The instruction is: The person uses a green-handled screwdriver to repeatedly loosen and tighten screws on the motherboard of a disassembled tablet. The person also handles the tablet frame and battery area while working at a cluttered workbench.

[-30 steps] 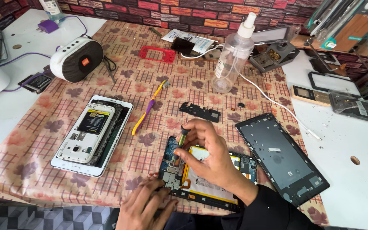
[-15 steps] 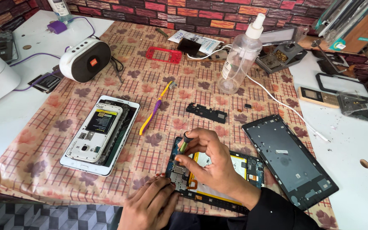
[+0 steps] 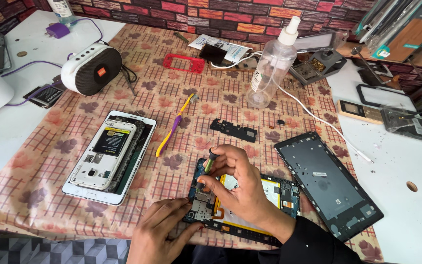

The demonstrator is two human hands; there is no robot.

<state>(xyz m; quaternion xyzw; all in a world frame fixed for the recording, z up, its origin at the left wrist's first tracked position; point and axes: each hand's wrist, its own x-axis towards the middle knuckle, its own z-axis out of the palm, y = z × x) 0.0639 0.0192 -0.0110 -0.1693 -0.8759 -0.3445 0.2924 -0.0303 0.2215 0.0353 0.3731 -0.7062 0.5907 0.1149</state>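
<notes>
Right hand [image 3: 240,183] pinches a screwdriver [image 3: 206,168] upright, tip down on the board end of the opened phone [image 3: 242,205], which lies on the cloth near the front edge. Left hand [image 3: 159,230] holds nothing, fingers flat against the phone's corner. Best to keep the driver vertical, press lightly, and steady the phone so the tip doesn't slip.

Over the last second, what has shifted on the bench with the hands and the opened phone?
Very little. The right hand keeps its grip on the small screwdriver, tip down on the opened phone. The left hand stays braced against the phone's lower left corner. The camera view drifted a bit, nothing more. The white phone, the yellow and purple toothbrush, the spray bottle and the black back cover lie where they were.
</notes>
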